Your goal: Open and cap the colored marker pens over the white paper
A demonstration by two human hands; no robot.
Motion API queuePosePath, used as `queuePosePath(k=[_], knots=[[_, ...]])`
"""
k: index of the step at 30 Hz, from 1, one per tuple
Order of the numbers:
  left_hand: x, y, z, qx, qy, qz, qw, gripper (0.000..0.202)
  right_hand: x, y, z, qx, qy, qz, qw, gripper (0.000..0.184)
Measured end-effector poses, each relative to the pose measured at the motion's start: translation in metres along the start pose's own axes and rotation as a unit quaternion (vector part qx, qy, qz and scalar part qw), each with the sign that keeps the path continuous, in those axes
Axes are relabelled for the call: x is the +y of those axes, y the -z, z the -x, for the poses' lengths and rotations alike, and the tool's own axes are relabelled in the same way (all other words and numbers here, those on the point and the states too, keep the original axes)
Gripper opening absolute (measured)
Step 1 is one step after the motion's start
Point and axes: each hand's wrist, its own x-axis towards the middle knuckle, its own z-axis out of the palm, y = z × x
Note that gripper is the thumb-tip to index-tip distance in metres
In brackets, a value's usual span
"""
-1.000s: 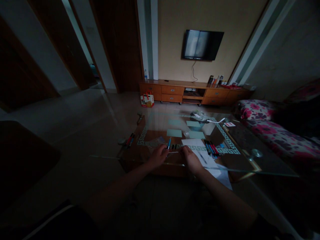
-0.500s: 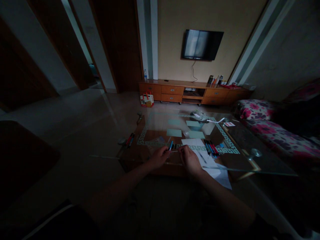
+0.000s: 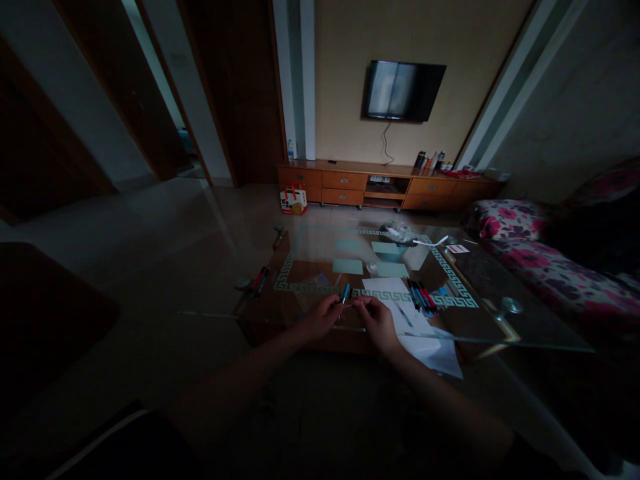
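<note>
My left hand (image 3: 320, 319) is closed around a blue pen (image 3: 346, 292), which points up from between thumb and fingers above the near edge of the glass table. Just to its right, the fingertips of my right hand (image 3: 378, 323) pinch a thin pale stick (image 3: 349, 306) that spans the small gap between the hands. Dim light hides its exact kind. White paper sheets (image 3: 387, 288) lie beside my right hand, with a slim pen (image 3: 404, 313) on them. Several blue, black and red pens (image 3: 423, 297) rest at the paper's right side.
More pens (image 3: 259, 281) lie at the left of the glass table (image 3: 540, 330). A crumpled plastic bag (image 3: 399, 231) and a red-and-white card (image 3: 457, 249) are toward the back. Beyond stand a wooden TV cabinet (image 3: 345, 180) and, at right, a floral sofa (image 3: 515, 220).
My hands have come closer together, and less of the thin stick shows between them. The blue pen has shifted slightly right with my left hand.
</note>
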Motion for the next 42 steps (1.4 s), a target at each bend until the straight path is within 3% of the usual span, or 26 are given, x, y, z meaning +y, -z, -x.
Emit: queuePosePath(k=[7, 12, 23, 37, 42], knots=[[-0.006, -0.004, 0.001, -0.017, 0.006, 0.030, 0.999, 0.037, -0.003, 0.013, -0.009, 0.099, -0.039, -0.072, 0.992, 0.041], [-0.019, -0.003, -0.002, -0.020, -0.032, -0.022, 0.999, 0.027, -0.001, 0.030, -0.016, 0.145, -0.068, -0.107, 0.981, 0.042], [-0.025, -0.003, -0.001, -0.047, -0.066, -0.040, 0.996, 0.021, -0.009, 0.043, -0.022, 0.210, -0.021, -0.105, 0.972, 0.039], [-0.022, -0.003, -0.001, -0.048, -0.059, -0.036, 0.996, 0.024, -0.012, 0.034, -0.017, 0.106, -0.034, -0.089, 0.990, 0.036], [-0.013, -0.003, -0.001, -0.111, -0.037, 0.020, 0.993, 0.031, -0.007, 0.027, -0.015, 0.075, -0.083, -0.148, 0.983, 0.038]])
